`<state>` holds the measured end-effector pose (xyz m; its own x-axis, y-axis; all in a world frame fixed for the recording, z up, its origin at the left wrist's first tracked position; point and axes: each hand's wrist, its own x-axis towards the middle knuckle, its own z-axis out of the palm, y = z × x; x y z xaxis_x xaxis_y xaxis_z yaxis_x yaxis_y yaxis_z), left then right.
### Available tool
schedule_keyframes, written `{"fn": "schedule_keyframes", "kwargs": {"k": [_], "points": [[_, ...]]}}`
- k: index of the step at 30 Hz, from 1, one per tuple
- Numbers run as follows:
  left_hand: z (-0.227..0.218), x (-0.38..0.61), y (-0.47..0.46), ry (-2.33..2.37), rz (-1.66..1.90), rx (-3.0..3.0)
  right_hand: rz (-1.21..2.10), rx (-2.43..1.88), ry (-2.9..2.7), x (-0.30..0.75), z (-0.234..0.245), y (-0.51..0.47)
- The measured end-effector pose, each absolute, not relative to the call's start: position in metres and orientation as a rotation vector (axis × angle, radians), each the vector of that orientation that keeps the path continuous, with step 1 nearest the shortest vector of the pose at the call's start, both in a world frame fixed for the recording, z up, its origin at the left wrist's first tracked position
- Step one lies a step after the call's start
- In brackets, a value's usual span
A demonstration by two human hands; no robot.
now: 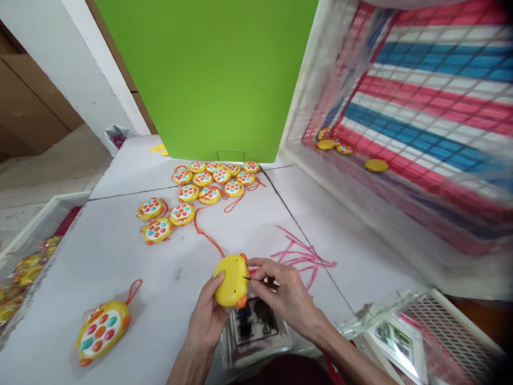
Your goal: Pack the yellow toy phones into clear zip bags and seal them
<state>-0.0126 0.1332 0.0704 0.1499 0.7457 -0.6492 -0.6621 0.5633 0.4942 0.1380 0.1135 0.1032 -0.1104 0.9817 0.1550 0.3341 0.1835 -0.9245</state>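
My left hand [209, 314] is closed around the rim of a yellow duck-like toy [231, 279], whose plain back with small dark holes faces me. Orange bits stick out at its right edge, and an orange cord [209, 236] runs from its top across the table. The fingers of my right hand [285, 293] pinch a thin dark pointed tool [249, 278], its tip against the toy's right edge. Just below lies a dark picture in a clear plastic tray [256, 323]. A similar toy [102, 331], dotted face up with a cord loop, rests at lower left.
Several dotted toys [212, 176] cluster before a green board [216, 80]. Pink strips [296, 254] lie right of my hands. A large striped-lined crate [401, 133] with several toys stands right, a white basket [460, 331] lower right, and a bin of wrapped pieces [30, 267] left.
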Motion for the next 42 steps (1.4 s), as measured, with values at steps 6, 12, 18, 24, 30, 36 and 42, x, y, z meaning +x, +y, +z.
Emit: {"fn": "schedule_keyframes", "kwargs": {"k": [6,12,18,24,30,36,42], "points": [[0.078,-0.006,0.135,1.032,1.339,0.323,0.752,-1.357,-1.655,0.131,0.096,0.109],[0.075,-0.002,0.131,1.109,1.442,0.398,0.657,-1.366,-1.719,0.125,0.091,0.111],[0.073,0.0,0.128,1.195,1.452,0.486,0.618,-1.377,-1.689,0.122,0.088,0.112],[0.072,0.002,0.128,1.219,1.492,0.531,0.616,-1.359,-1.741,0.12,0.086,0.111],[0.07,0.002,0.127,1.229,1.495,0.536,0.614,-1.36,-1.718,0.12,0.086,0.115],[0.069,0.001,0.126,1.287,1.488,0.591,0.623,-1.396,-1.731,0.121,0.085,0.116],[0.068,-0.001,0.127,1.371,1.487,0.64,0.632,-1.378,-1.749,0.122,0.084,0.116]]}}
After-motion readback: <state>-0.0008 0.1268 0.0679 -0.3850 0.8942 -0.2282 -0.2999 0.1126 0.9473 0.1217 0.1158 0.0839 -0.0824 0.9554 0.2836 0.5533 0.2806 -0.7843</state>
